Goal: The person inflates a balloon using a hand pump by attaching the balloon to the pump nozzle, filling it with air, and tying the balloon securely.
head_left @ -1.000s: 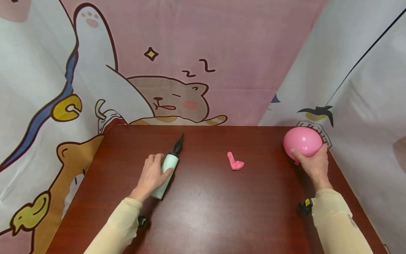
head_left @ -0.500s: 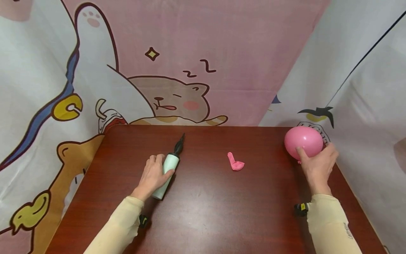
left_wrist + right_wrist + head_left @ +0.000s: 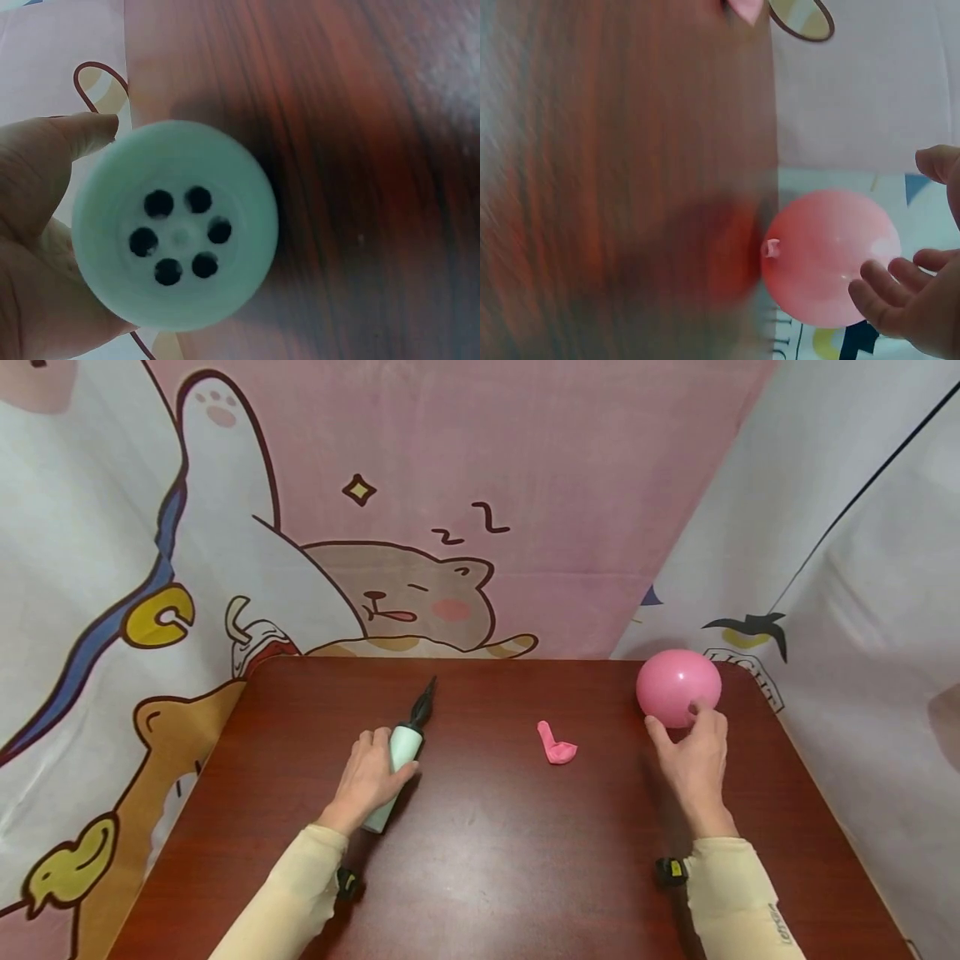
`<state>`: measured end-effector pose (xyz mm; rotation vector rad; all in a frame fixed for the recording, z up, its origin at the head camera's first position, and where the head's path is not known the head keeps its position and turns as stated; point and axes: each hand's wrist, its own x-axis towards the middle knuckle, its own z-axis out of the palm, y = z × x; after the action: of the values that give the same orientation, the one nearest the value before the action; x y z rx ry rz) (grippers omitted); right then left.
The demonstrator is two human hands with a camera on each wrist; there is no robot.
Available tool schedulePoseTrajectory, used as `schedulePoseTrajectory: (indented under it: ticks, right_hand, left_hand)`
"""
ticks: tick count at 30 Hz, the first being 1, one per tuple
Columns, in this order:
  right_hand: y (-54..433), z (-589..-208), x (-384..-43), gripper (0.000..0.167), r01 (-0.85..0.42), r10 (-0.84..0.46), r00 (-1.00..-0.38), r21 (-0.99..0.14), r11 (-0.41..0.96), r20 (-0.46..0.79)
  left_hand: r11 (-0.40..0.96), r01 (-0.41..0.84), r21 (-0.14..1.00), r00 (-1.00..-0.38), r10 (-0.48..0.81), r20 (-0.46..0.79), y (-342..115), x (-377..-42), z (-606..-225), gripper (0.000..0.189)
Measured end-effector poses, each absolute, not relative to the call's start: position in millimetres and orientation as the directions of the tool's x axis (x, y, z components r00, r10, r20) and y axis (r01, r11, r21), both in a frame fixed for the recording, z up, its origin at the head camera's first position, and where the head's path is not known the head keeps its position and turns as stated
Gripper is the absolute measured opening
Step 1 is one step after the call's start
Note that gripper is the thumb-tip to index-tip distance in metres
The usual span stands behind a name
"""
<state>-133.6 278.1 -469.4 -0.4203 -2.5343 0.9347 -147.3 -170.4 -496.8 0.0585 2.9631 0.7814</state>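
On the left side of the table, my left hand [image 3: 367,783] grips a pale green hand pump [image 3: 406,745], with the thumb over one side. The pump's dark pointed nozzle faces the far edge. Its end cap [image 3: 180,232], with a ring of holes, fills the left wrist view. An inflated pink balloon [image 3: 675,681], knot visible in the right wrist view, sits near the far right of the table. Beside it my right hand [image 3: 697,764] has spread, loosely extended fingers [image 3: 881,296]; whether they touch the balloon is unclear. A limp pink balloon [image 3: 558,752] lies between the hands.
The dark brown table [image 3: 480,868] ends at the back against a cartoon-printed cloth [image 3: 570,510]. More printed cloth hangs along the left and right sides. A dark wrist device [image 3: 671,872] sits at the right cuff.
The inflated balloon and my right hand have shifted left from the right edge; the thumb has come off the balloon. My left hand and the pump have barely moved.
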Motion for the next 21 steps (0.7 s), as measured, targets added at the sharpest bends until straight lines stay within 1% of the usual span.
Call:
schedulePoseTrajectory:
  ticks: [5, 9, 12, 15, 21]
  right_hand:
    - [257.0, -484.1, -134.8, 0.053, 0.019, 0.275, -0.915, -0.649, 0.76, 0.296]
    - [239.8, -496.7, -136.0, 0.05, -0.019, 0.171, -0.958, -0.649, 0.761, 0.228]
    - [228.2, -505.1, -137.4, 0.047, -0.028, 0.109, -0.98, -0.654, 0.756, 0.168]
    - [217.4, -511.9, -139.1, 0.044, -0.041, 0.072, -0.987, -0.663, 0.748, 0.141]
    - [197.2, -520.6, -146.1, 0.031, -0.069, 0.049, -0.986, -0.663, 0.746, 0.158]
  left_hand:
    - [0.873, 0.012, 0.487, -0.996, 0.051, -0.067, -168.1, -147.6, -497.2, 0.075]
    - [0.877, -0.001, 0.481, -0.996, 0.04, -0.074, -166.3, -147.6, -497.8, 0.075]
    - [0.878, -0.011, 0.478, -0.996, 0.033, -0.083, -164.8, -148.0, -498.7, 0.074]
    - [0.879, -0.019, 0.476, -0.995, 0.03, -0.096, -163.0, -148.5, -499.4, 0.071]
    - [0.88, -0.029, 0.474, -0.994, 0.025, -0.108, -162.0, -148.5, -499.0, 0.065]
